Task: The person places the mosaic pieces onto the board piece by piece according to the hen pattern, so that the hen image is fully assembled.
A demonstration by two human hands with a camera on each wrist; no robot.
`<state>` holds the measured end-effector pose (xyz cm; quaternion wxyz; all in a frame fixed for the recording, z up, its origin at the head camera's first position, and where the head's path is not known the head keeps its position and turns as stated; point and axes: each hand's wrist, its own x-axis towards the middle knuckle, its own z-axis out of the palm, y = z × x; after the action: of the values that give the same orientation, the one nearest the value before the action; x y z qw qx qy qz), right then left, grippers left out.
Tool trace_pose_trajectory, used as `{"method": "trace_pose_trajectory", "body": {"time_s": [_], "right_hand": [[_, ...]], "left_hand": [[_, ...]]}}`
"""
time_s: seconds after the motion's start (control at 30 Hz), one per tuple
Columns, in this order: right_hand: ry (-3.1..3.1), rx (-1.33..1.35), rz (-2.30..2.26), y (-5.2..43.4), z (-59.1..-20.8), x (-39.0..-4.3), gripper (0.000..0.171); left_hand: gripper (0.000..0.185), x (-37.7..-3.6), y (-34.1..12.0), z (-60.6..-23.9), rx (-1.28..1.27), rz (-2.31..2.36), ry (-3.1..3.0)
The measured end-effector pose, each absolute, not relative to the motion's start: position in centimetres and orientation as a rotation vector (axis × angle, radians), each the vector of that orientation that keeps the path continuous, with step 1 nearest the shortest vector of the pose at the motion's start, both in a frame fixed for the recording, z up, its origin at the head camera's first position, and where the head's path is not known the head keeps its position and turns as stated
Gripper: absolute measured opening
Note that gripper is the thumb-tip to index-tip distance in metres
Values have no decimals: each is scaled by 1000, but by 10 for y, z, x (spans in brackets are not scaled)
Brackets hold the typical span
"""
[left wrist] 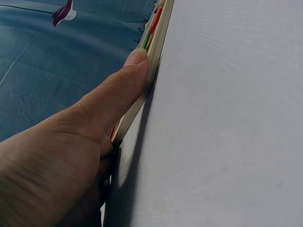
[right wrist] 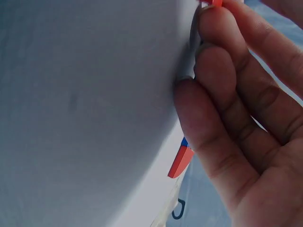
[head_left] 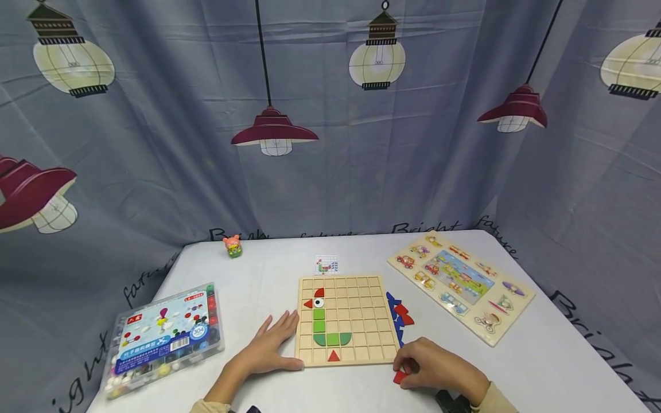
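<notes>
A wooden grid board [head_left: 361, 298] lies on the white table, with red and green tiles in its left columns forming a bird. My left hand [head_left: 276, 341] lies flat beside the board, fingers straight. Its thumb [left wrist: 128, 75] presses against the board's left edge [left wrist: 158, 38]. My right hand [head_left: 410, 367] sits at the board's near right corner with its fingers curled. It pinches a small red piece [head_left: 400, 377] against the table. The right wrist view shows that red piece [right wrist: 217, 3] at the fingertips [right wrist: 213, 19].
Loose blue and red pieces [head_left: 399, 315] are piled along the board's right side. A pattern card [head_left: 326, 265] lies behind the board. A vehicle peg puzzle [head_left: 459, 284] is at the right, a clear plastic bead box [head_left: 162, 338] at the left, and a small pink toy [head_left: 233, 245] at the back.
</notes>
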<state>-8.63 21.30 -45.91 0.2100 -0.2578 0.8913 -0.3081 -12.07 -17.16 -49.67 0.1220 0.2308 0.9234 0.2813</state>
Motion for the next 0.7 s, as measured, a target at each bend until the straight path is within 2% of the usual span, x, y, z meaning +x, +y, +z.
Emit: {"method": "trace_pose_trajectory", "body": {"time_s": [0.4,0.7], "right_hand": [[2431,-803,-821,215,-456,-87,32],[2438,-773,-825,219,-458,-87,29]], "left_hand": [[110,-122,-172,-498,686,818,2703],[109,-122,-172,-496,690,801,2698]]}}
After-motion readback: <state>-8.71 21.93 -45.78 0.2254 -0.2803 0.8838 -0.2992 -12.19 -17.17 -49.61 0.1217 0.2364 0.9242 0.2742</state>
